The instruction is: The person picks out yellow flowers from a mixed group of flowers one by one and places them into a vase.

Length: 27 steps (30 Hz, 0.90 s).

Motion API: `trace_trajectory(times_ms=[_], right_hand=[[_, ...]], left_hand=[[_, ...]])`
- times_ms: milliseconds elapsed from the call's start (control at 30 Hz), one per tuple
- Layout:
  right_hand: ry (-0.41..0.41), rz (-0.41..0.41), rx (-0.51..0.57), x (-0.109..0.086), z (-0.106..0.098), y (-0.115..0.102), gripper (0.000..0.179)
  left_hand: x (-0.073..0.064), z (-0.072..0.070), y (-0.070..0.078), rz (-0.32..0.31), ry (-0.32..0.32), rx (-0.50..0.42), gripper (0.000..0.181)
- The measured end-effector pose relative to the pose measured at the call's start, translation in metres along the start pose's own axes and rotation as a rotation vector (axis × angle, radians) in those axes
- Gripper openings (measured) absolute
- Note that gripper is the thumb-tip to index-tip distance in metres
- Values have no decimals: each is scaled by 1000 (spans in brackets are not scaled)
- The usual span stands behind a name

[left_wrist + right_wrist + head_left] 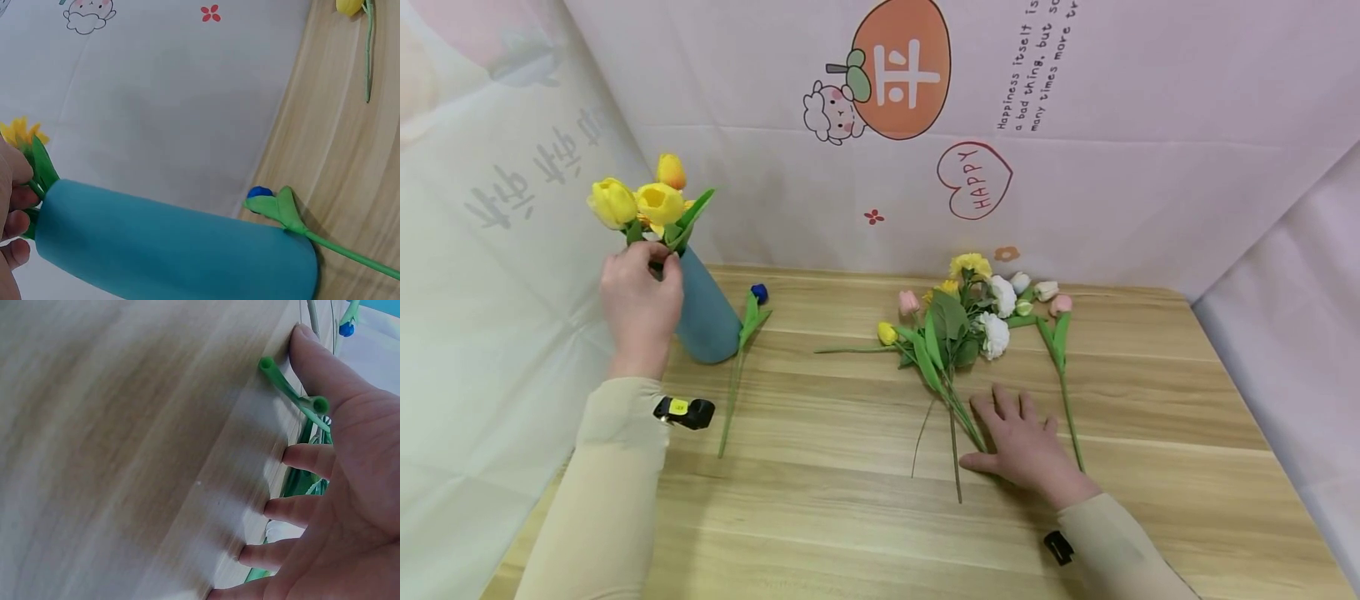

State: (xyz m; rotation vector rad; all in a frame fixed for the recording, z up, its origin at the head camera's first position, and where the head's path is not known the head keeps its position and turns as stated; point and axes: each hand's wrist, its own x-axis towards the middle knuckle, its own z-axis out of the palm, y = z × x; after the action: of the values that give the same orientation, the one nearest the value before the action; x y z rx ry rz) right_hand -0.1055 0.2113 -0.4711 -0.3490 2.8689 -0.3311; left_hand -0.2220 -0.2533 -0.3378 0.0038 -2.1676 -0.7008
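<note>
At the left, a teal vase stands on the table holding yellow artificial tulips and a yellow daisy-like flower. My left hand is at the vase's mouth, its fingers curled round a green flower stem just above the rim; the palm side is partly out of sight. Farther right, my right hand spreads its fingers with the tips on the wood. Between its thumb and index finger lie the cut ends of green stems, belonging to a pile of artificial flowers.
A blue-budded stem lies against the vase's right side. White carnations, a yellow tulip and a pink tulip lie at the back of the wooden table. Printed cloth hangs behind and at both sides.
</note>
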Motion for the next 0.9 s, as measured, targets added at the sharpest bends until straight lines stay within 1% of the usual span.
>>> trace_trajectory(times_ms=[133,300,433,500,633,800,867,900], right_hand=[[-5,3,6,0,0,0,97],[-9,7,6,0,0,-1,97],[-5,6,1,0,-1,-1,96],[-5,7,0,0,-1,-2,96],[-5,7,3,-1,-1,-2,96],[1,11,15,0,-1,-1,90],[17,12,31,1,-1,-1,85],[30,11,41,1,-1,-1,82]], left_hand=[[-3,1,-7,23,8,24,18],[-5,1,-13,5,-4,50,20],[-8,3,-16,36,13,55,21],[-11,4,-16,38,26,51,21],[-20,5,-15,-9,36,19,20],[-37,9,-15,-90,8,6,24],[-47,13,-15,-98,-9,15,25],[-51,15,-15,-89,-17,17,25]])
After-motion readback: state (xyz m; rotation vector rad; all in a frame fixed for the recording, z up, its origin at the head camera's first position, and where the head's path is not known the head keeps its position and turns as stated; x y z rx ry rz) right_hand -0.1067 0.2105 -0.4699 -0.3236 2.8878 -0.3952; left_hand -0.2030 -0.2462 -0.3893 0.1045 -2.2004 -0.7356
